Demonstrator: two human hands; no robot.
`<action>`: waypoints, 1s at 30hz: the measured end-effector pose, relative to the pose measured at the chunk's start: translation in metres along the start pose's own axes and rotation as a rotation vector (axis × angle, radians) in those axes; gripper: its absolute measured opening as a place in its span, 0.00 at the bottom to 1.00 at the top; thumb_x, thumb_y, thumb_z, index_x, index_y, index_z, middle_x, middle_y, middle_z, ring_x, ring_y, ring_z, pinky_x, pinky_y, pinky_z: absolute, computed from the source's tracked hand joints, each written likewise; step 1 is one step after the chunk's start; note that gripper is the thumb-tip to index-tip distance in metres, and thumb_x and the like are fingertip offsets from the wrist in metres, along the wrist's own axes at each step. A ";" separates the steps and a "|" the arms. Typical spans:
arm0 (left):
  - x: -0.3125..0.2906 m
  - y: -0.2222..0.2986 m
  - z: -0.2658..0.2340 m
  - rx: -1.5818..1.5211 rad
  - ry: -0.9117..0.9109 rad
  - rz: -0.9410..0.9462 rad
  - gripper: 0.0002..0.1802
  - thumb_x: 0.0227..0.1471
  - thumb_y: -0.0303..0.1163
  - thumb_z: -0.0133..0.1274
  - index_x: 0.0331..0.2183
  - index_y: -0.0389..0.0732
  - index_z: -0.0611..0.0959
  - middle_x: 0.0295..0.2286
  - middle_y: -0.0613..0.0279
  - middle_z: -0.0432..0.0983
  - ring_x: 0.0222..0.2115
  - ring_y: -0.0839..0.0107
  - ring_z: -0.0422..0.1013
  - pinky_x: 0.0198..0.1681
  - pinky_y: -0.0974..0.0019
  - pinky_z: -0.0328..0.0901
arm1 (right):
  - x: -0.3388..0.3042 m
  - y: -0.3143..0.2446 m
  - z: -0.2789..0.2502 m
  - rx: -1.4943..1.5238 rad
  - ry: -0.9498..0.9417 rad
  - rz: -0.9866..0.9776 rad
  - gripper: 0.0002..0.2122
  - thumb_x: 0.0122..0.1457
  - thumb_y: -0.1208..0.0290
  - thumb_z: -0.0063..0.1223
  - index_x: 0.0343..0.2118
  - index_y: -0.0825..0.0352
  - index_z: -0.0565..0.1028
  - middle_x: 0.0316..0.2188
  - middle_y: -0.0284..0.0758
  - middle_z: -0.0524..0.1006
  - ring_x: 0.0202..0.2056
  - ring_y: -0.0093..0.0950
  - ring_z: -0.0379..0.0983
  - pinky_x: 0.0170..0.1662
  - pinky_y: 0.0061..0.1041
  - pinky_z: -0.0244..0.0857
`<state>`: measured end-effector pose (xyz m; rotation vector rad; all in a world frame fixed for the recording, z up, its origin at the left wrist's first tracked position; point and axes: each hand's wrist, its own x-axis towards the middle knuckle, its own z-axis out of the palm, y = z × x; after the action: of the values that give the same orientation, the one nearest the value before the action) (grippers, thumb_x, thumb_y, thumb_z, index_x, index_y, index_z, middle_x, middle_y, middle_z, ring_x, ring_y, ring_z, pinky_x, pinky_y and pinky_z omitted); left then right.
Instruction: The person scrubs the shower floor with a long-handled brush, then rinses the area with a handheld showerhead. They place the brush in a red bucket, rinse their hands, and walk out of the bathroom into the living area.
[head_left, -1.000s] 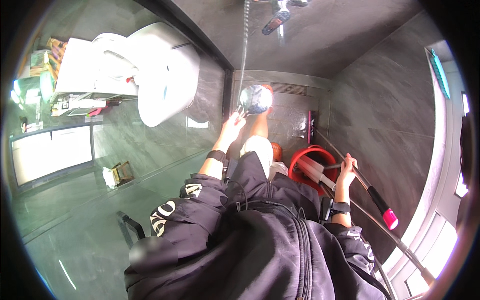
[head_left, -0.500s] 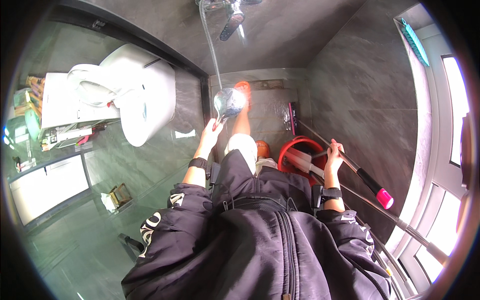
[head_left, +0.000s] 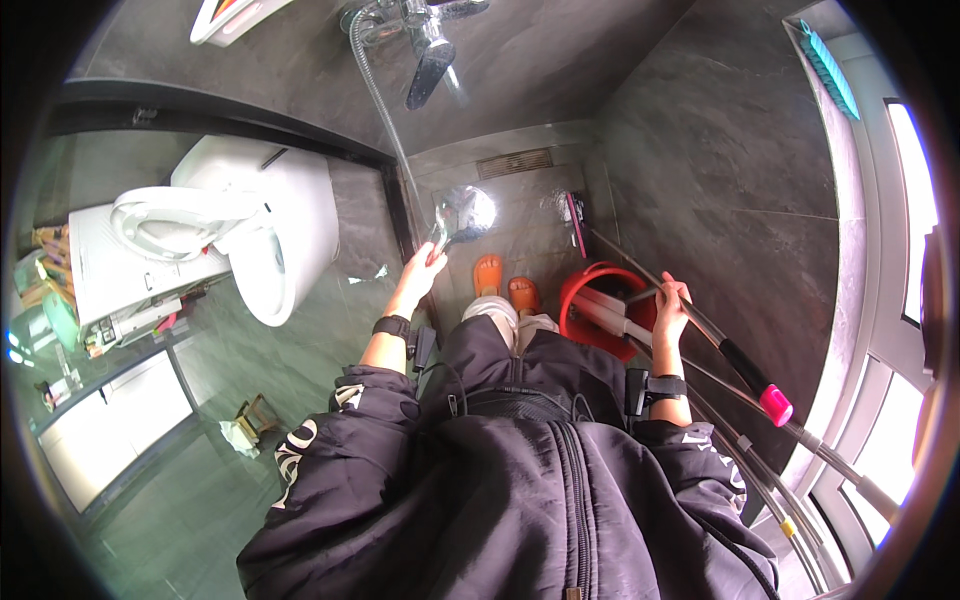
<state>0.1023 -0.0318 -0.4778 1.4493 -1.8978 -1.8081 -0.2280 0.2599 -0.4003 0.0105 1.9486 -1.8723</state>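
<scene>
while left hand (head_left: 423, 268) grips shower head (head_left: 454, 222), pointing forward — right hand (head_left: 671, 302) clasps pole (head_left: 706, 326), axis slanting forward-left from pink end (head_left: 776, 405).

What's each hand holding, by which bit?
Left hand: round silver shower head, by its handle. Right hand: long pink-ended silver pole, by its shaft.

2 hands (head_left: 427, 262) are showing, 1 shower head (head_left: 460, 213), 1 hose (head_left: 372, 85), 1 tap (head_left: 430, 66), 1 pink-ended pole (head_left: 743, 367), 2 sandals (head_left: 488, 274), 1 bucket (head_left: 600, 342), 1 toilet (head_left: 305, 220), 1 teal brush (head_left: 829, 72), 1 drain grate (head_left: 515, 163)
</scene>
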 end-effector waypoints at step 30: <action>0.127 0.059 0.026 -0.054 -0.240 0.224 0.07 0.49 0.31 0.47 0.25 0.41 0.67 0.19 0.74 0.61 0.21 0.83 0.57 0.26 0.77 0.55 | -0.006 0.014 0.003 0.005 0.123 -0.080 0.05 0.52 0.77 0.42 0.20 0.66 0.67 0.19 0.26 0.66 0.17 0.11 0.51 0.21 0.10 0.44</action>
<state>-0.0121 -0.1140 -0.4977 0.9937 -2.0064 -1.9784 -0.2177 0.2602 -0.4115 0.0509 2.0533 -1.9706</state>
